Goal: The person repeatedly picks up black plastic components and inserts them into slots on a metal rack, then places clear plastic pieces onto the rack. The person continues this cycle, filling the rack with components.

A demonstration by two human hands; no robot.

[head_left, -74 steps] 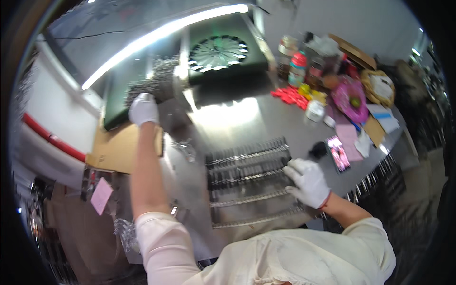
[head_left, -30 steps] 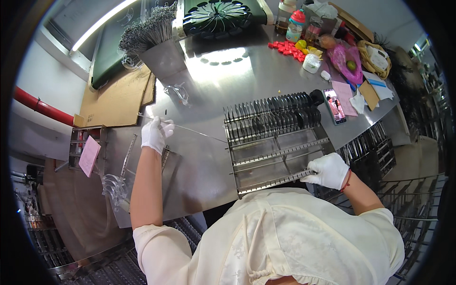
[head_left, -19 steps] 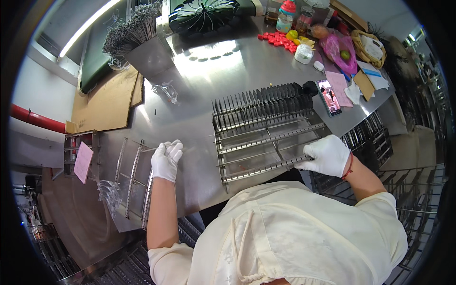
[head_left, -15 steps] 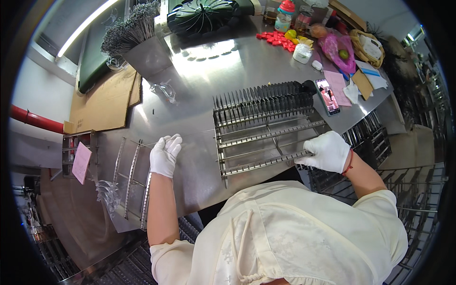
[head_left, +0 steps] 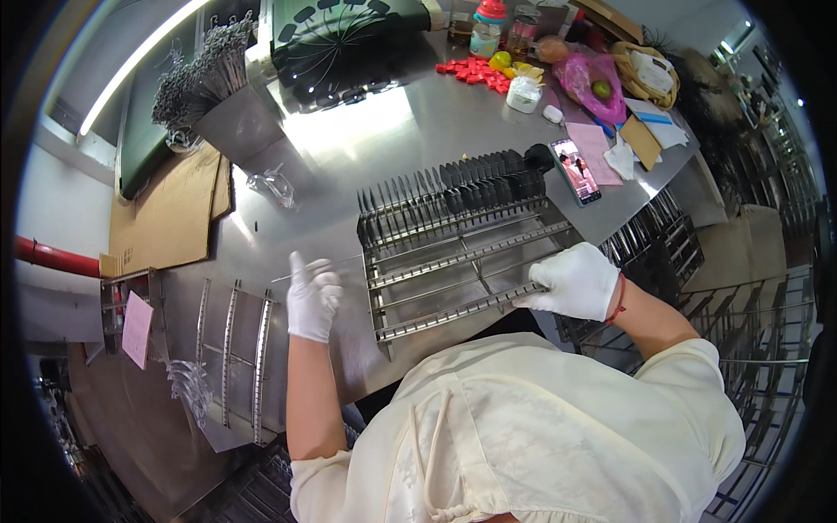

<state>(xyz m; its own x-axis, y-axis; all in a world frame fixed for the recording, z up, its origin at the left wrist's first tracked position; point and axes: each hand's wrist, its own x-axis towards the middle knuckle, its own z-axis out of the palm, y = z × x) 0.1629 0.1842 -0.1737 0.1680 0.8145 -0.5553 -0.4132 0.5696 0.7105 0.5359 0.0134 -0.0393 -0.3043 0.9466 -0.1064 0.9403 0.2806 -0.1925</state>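
Observation:
My left hand (head_left: 314, 298), in a white glove, is just left of the slotted metal rack (head_left: 473, 254). Its fingers are pinched together on a thin metal rod (head_left: 350, 259), which runs toward the rack's left side; the fingertips are slightly blurred. At the rack's near right corner, my gloved right hand (head_left: 574, 283) is closed around the front notched rail. Many flat black blade-like pieces (head_left: 410, 207) stand upright in a row along the rack's far side. They are packed more densely toward the right.
Another notched rack (head_left: 231, 357) lies at the left. Behind it are cardboard sheets (head_left: 166, 205), a metal bin of wire pieces (head_left: 235, 118) and a crumpled clear plastic piece (head_left: 275, 185). A phone (head_left: 575, 173), pink paper (head_left: 595, 152), red pieces (head_left: 475, 72) and bags (head_left: 593, 83) occupy the far right.
The view has shifted, so the table contents appear lower and further left. My left hand has moved right, closer to the rack, with the rod. My right hand keeps its grip on the rail.

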